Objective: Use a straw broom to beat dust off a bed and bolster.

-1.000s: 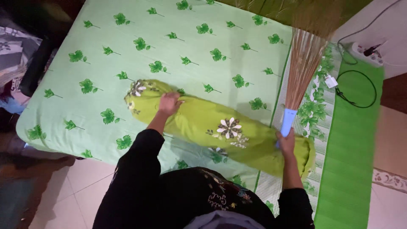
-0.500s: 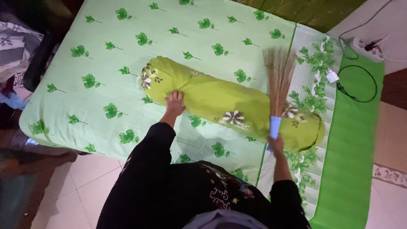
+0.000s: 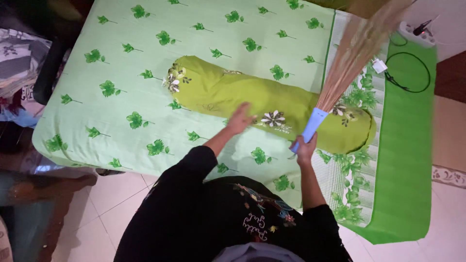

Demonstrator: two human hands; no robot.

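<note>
Lime-green bolster (image 3: pixel 252 104) lies across bed (image 3: pixel 97 121) near its right edge, left hand (image 3: pixel 240 119) flat and open on it, right hand (image 3: pixel 305 145) clamped on raised broom (image 3: pixel 340 73); beating step, next stroke likely needs bolster steadied.

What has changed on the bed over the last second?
The left hand slid along the bolster from near its flowered end toward the middle. The bolster itself rolled away from the bed's near edge. The right hand swung the broom down across the bolster, then back up and out to the right. The right hand kept its grip on the blue handle; the sheet and the power strip stayed put.
</note>
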